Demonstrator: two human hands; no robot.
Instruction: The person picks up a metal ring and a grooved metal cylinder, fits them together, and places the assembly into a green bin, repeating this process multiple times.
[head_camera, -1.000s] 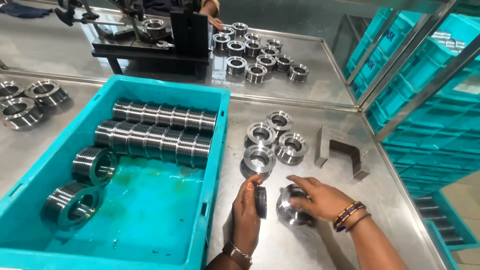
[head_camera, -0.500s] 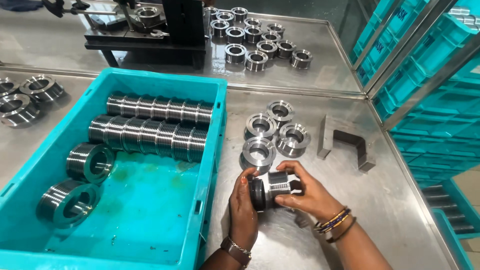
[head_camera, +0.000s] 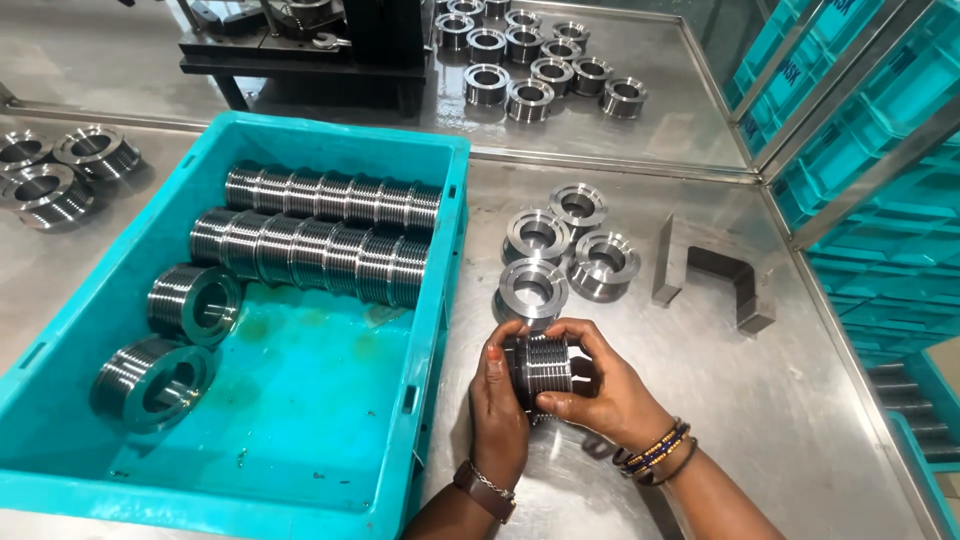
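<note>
Both hands, left hand (head_camera: 497, 398) and right hand (head_camera: 600, 390), pinch grooved steel rings (head_camera: 541, 368) together | risk: oily stack may slip apart | teal crate (head_camera: 440, 300) just left, edge catches.

Head view, steeply down, close

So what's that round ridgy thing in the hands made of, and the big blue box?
The grooved ring, held between the left hand and right hand, looks like machined steel: silvery grey, shiny, with fine cut ridges around it. The teal crate seems to be moulded plastic: even colour, smooth dull sheen, thick rounded rim. The table looks like brushed stainless steel.
</note>
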